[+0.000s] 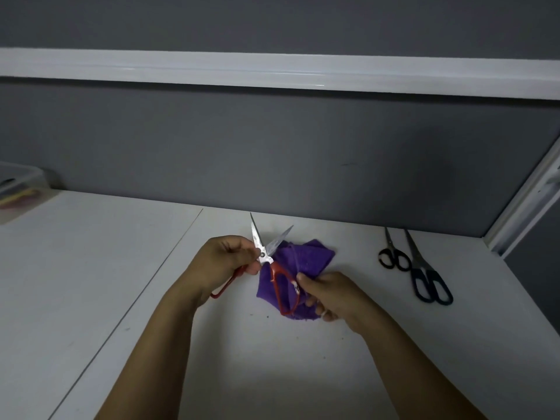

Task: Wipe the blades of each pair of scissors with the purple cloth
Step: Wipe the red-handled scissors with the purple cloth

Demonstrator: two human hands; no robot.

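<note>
**Red scissors held open above cloth**

The red scissors [266, 256] are gripped, one handle in the left hand [224, 262] and one in the right hand [331, 295], with the blades spread. The purple cloth [306, 259] is bunched beneath them (mid-table). Small black scissors [394, 256] and large black scissors [428, 275] are laid near the right edge of the table [91, 268], which stretches widest to the left.

The left hand [225, 257] covers the upper stretch of one handle loop of the red scissors [266, 259]; I see only the loop's lower bend, poking out below the palm. The right hand [330, 297] hides the near corner of the purple cloth [309, 256]. With its fingers curled under, I cannot tell whether they catch the other handle as well as the cloth. The marking on the blade beside the left thumb is too small to read. Far left of the left hand, a clear container [18, 189] is cut by the edge and blurred; I cannot name its coloured contents. Both forearms run off the bottom edge.
</note>
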